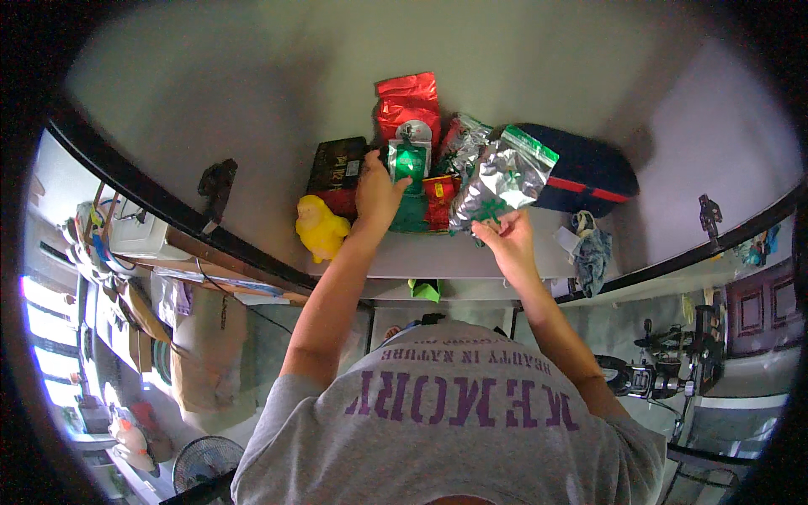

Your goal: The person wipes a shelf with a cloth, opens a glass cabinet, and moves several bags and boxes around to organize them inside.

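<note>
On a shelf inside a cabinet, my right hand [510, 235] grips the lower edge of a silver foil pouch [505, 173] with a green top band, held tilted. My left hand [380, 192] is at the right side of a dark box [338, 165], its thumb near a green pouch [410, 165]; whether it grips anything I cannot tell. A red foil bag [409, 101] stands behind the green pouch. Between the hands is a small red packet [440, 201], with another crumpled silver pouch [464, 142] behind. A yellow figurine [320, 228] sits left of my left forearm.
At the right lie a dark blue case [584, 170] with a red stripe and a bundled cloth [592, 255]. Black hinges [217, 183] are on the doors at both sides. A bright green object [425, 290] is below the shelf edge. A fan [207, 464] stands at lower left.
</note>
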Demonstrator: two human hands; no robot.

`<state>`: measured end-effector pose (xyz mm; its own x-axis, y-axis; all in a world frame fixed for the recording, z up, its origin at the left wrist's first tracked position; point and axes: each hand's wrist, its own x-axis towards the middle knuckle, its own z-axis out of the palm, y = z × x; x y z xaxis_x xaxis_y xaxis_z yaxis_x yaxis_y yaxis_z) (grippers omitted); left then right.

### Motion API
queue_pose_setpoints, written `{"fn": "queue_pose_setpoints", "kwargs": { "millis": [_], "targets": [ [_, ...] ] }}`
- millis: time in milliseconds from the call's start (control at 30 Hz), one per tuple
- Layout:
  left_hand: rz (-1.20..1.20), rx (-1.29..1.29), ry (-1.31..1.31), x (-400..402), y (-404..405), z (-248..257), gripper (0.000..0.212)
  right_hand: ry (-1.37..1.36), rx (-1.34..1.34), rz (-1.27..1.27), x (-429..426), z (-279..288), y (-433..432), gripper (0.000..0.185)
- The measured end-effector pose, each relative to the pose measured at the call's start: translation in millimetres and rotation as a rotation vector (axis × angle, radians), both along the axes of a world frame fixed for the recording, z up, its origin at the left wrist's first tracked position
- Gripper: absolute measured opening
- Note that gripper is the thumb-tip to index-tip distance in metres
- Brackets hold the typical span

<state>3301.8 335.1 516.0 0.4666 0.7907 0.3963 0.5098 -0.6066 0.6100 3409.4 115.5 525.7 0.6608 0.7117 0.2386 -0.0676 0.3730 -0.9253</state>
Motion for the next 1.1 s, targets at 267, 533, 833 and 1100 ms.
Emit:
{"fn": "queue_pose_setpoints", "kwargs": {
  "millis": [267, 533, 833, 1100],
  "targets": [
    [0.03, -0.042, 0.219, 3.6, 11.0, 12.0, 0.061, -0.004, 0.086, -0.036, 13.8, -1.1, 3.7, 0.044],
    [0.047, -0.187, 0.053, -0.2, 4.3, 16.0, 0.066, 0.005, 0.002, -0.085, 13.6, -2.0, -11.5, 0.043],
    [-0.247, -0.557, -0.651, -40.6, -26.5, 89.3, 0.028, -0.011, 0.0, -0.234, 16.2, 2.1, -55.8, 0.041],
    [-0.566, -0.718, -0.757, -59.4, -66.9, 117.0, 0.063, -0.02, -0.086, -0.281, 10.7, 7.1, -73.5, 0.043]
  ]
}}
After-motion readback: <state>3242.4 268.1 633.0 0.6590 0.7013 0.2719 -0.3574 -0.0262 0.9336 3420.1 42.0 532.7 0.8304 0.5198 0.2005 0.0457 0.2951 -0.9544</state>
